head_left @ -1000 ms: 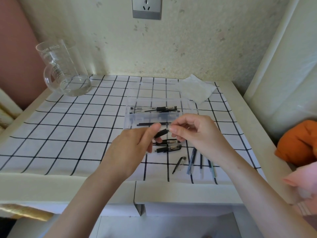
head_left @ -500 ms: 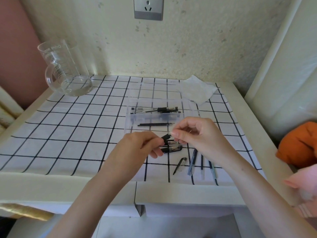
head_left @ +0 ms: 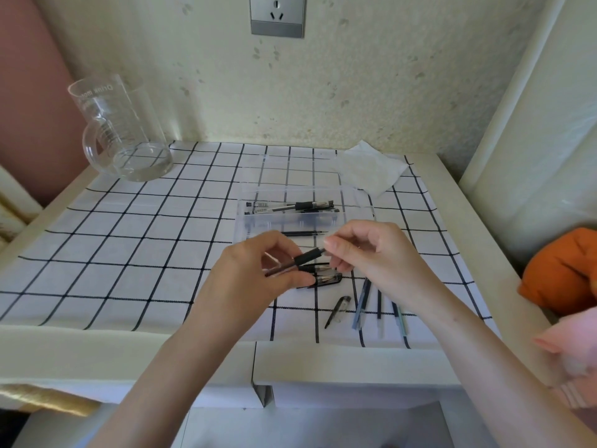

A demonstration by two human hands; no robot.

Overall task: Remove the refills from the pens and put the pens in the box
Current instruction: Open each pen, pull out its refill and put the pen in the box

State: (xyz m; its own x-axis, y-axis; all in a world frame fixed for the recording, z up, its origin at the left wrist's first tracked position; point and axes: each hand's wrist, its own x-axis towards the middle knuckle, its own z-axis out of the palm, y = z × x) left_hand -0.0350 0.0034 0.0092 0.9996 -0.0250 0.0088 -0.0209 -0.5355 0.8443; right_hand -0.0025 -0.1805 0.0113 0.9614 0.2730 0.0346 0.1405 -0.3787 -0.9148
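Cloth [head_left: 129, 253]: nothing shifted.
Box [head_left: 243, 221]: same pens inside, none added.
Left hand [head_left: 255, 279]: grips pen [head_left: 308, 256] barrel; rolled slightly since a second ago, more barrel showing.
Right hand [head_left: 371, 257]: pinches pen nose, fingers re-set; likely unscrewing.
Pen: in air, near side of box.
Refills [head_left: 363, 302]: lie right; this one probably not yet out.

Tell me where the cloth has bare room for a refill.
Bare: the wide stretch of cloth left of the clear box, from glass jug to near edge; also a small patch right of the box, before the tissue. Crowded: before the box, where pens, a cap and refills lie.
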